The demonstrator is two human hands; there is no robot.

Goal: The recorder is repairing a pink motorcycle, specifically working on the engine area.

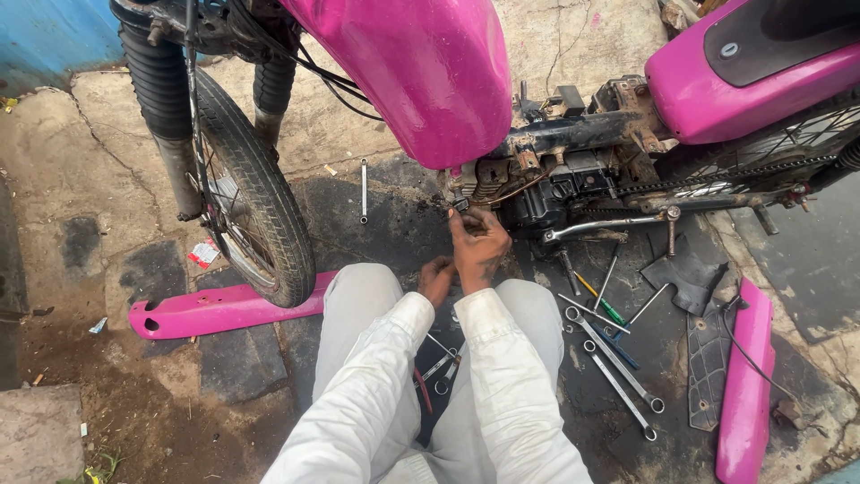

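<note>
Both hands, as I see them: my right hand [479, 246] curls its fingers onto the greasy, rust-flecked black metal engine [537, 193] beneath the glossy pink fuel tank [421, 72], my left hand [436, 278] half-clenched just below, grip unclear, above oil-stained concrete floor [376, 215].

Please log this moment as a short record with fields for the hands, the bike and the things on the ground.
Left hand: low beside the right, grip hidden
Right hand: raised to the engine, fingers curled, contents unclear
Bike: pink fuel tank, front wheel
Ground, to the person's right: ring spanners, green-handled screwdriver
Ground, far: lone spanner
Loose panels: pink panel under wheel, pink panel at right
</note>
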